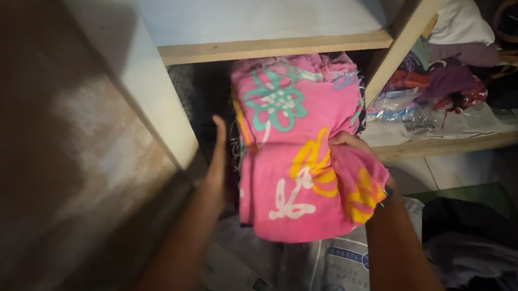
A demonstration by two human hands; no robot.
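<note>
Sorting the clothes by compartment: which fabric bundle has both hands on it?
The pink flowered cloth under the wooden shelf; left hand and right hand flank it. The purple clothes lie untouched.

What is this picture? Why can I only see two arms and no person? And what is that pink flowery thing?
The picture comes from a small camera worn on a person's head, looking down, so you see only that person's own two arms reaching forward. There is no machine here, just bare hands.

The pink folded cloth with big teal, yellow and white flowers sits partly inside a pale wooden shelf unit, under one of its boards. The left hand is held flat against the cloth's left side. The right hand has a grip on a corner of the cloth, pinching the fabric.

Below the cloth lie plastic bags with printing. In the next compartment to the right is a jumble of more clothes and bags. The room is dim, so the darker things at the right edge are hard to make out.
</note>
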